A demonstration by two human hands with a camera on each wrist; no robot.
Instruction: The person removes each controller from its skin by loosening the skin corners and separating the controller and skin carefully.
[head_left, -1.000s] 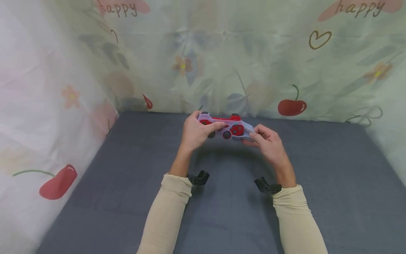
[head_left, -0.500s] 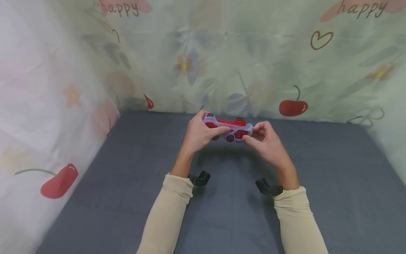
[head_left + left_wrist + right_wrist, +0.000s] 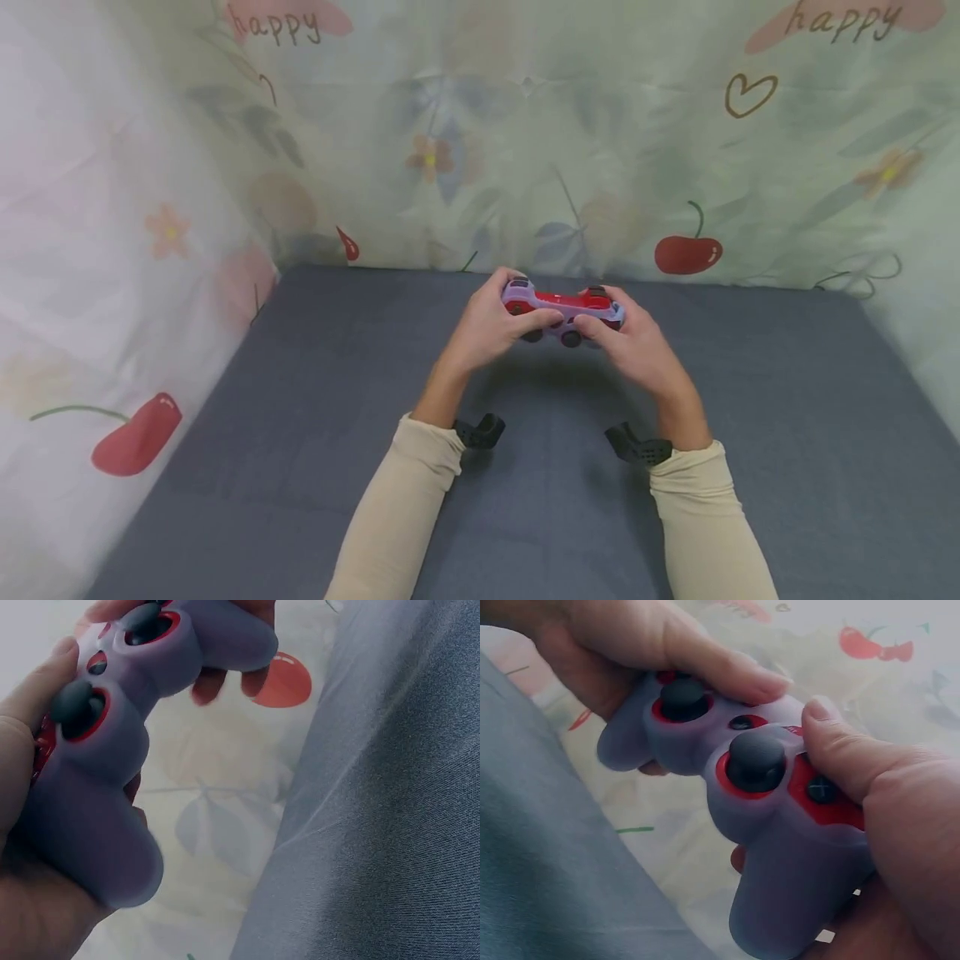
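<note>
A red game controller (image 3: pixel 555 300) in a pale purple silicone sleeve (image 3: pixel 780 877) is held up over the far part of the table. My left hand (image 3: pixel 487 321) grips its left end, thumb across the front. At the other end my right hand (image 3: pixel 633 337) grips it, with the thumb beside the X button (image 3: pixel 823 789). Both black thumbsticks (image 3: pixel 756 759) stick out through openings in the sleeve. In the left wrist view, the sleeve covers both handle ends (image 3: pixel 105 847). Fingers of both hands curl behind the controller, partly hidden.
A dark grey cloth covers the table (image 3: pixel 315 433). Behind it hangs a pale curtain (image 3: pixel 525 167) printed with cherries and flowers, and it also runs along the left side. Black wrist mounts (image 3: pixel 637 446) jut inward from both forearms.
The sleeve's right end, stretched out beyond the controller earlier, now sits over the right handle. My right hand has gone from pulling the sleeve to gripping that end; the controller has shifted slightly right.
</note>
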